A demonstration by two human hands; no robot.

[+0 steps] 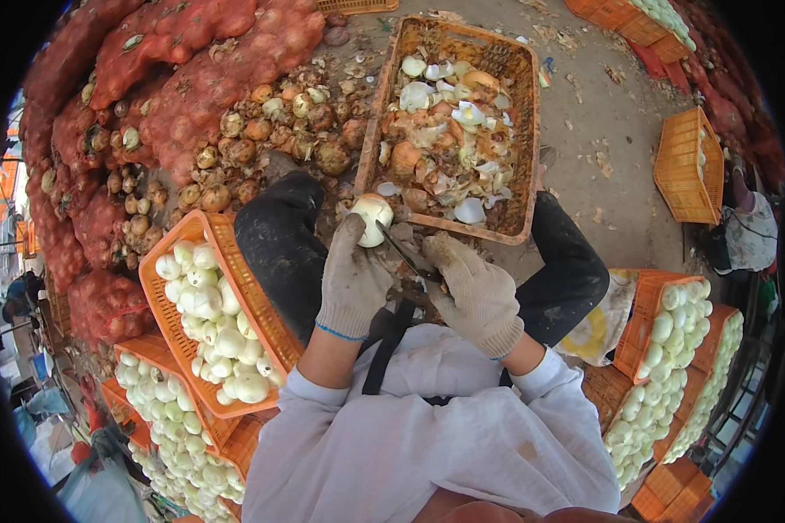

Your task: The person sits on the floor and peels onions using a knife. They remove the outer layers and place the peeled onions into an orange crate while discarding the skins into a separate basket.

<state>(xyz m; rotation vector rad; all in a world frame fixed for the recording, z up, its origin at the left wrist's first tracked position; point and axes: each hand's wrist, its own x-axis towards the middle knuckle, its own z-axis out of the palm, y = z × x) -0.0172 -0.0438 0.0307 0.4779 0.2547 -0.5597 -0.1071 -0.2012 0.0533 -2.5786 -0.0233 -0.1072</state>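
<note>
My left hand (356,278), in a soiled knitted glove, holds a peeled white onion (372,219) near the lower left corner of an orange plastic crate (531,131). My right hand (474,287), gloved too, grips a knife (402,252) whose dark blade points up and left, its tip at the onion's right side. Inside that crate lie onion skins (432,144) and peeled scraps. The knife's handle is mostly hidden by the right glove.
Unpeeled onions (241,151) lie loose at the upper left beside red mesh sacks (190,98). A crate of peeled onions (219,245) stands by my left knee; stacked full crates (654,278) stand at the right. Another person (749,229) is at the far right.
</note>
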